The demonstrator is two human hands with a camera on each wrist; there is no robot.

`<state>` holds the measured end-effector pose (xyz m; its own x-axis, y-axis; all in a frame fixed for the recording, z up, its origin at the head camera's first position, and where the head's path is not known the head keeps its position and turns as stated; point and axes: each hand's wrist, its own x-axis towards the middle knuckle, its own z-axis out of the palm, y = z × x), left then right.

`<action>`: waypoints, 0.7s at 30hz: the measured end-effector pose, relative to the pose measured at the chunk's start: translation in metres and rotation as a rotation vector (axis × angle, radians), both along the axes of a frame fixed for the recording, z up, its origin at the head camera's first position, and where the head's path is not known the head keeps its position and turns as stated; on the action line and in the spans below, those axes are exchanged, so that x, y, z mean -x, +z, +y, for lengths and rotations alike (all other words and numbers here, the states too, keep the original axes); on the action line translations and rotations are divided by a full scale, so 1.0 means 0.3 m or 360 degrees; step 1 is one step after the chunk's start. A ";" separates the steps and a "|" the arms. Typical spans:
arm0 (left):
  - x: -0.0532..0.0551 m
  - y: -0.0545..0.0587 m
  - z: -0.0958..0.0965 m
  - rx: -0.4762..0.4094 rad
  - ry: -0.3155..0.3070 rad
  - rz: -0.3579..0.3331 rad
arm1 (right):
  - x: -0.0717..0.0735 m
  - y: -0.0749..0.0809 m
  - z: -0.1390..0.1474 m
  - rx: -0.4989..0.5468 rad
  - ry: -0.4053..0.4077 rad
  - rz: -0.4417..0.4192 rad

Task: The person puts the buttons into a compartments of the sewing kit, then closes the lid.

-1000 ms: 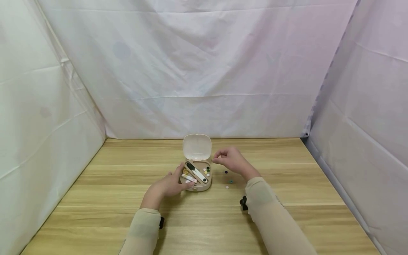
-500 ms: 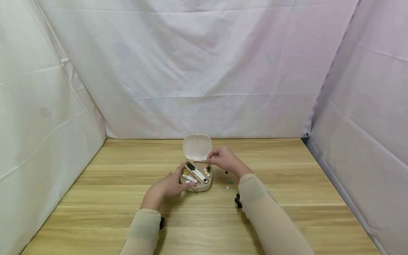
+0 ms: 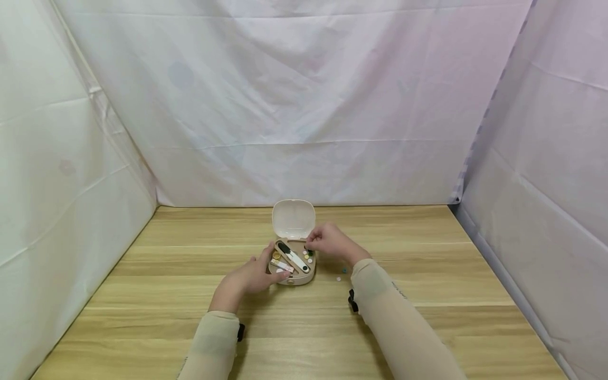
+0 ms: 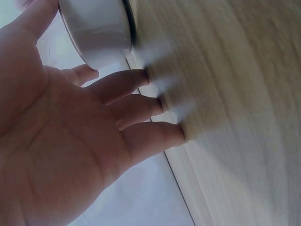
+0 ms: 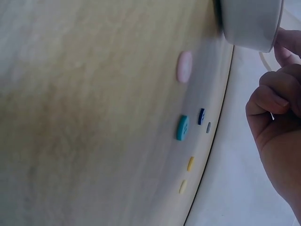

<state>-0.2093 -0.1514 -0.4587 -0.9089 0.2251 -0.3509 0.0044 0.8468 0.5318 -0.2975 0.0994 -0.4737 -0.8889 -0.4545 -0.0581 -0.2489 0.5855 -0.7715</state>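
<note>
A small beige sewing box [image 3: 291, 281] stands on the table with its pale lid [image 3: 294, 219] raised. My left hand [image 3: 253, 275] holds its left side, thumb at the front edge and forefinger behind. In the left wrist view the other fingers [image 4: 141, 110] rest on the tabletop. My right hand [image 3: 332, 243] is over the right compartment, thumb and forefinger pinching what seems a small button, mostly hidden. Several buttons [image 3: 306, 257] lie in that compartment. A white tool with a black end [image 3: 295, 258], a pinkish-white strip [image 3: 283, 265] and a gold round piece [image 3: 276, 255] fill the rest.
Right of the box lie loose buttons: pink [image 5: 185, 67], teal [image 5: 182, 127], dark blue [image 5: 201, 116], a grey one [image 5: 208, 127] and yellow ones [image 5: 190, 163]. White cloth [image 3: 304, 105] hangs behind the wooden table [image 3: 304, 327] and on both sides.
My right hand has moved left from beside the box and then down into its right compartment. The left hand and the box have stayed in place.
</note>
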 end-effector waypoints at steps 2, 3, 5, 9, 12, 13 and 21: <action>-0.001 0.002 0.000 -0.0006 0.0003 -0.0006 | 0.000 -0.003 0.001 -0.0010 -0.0003 -0.0006; -0.001 0.003 0.000 -0.0009 0.0004 -0.0008 | 0.000 -0.004 0.001 -0.0015 -0.0007 -0.0005; -0.002 0.005 0.001 -0.0011 0.0002 -0.0009 | -0.001 -0.006 0.002 -0.0024 -0.0017 0.0004; -0.001 0.006 0.001 -0.0013 -0.0009 -0.0003 | -0.003 -0.003 0.002 -0.0065 -0.0045 0.0059; 0.000 0.007 0.001 -0.0017 -0.0010 0.0000 | -0.004 0.003 0.000 -0.0093 -0.0052 0.0089; 0.000 0.007 0.001 -0.0016 -0.0010 0.0000 | -0.005 0.005 -0.002 -0.0101 -0.0050 0.0094; -0.002 0.007 0.002 0.0000 -0.0018 0.0004 | -0.007 0.016 -0.007 -0.0180 -0.0044 0.0112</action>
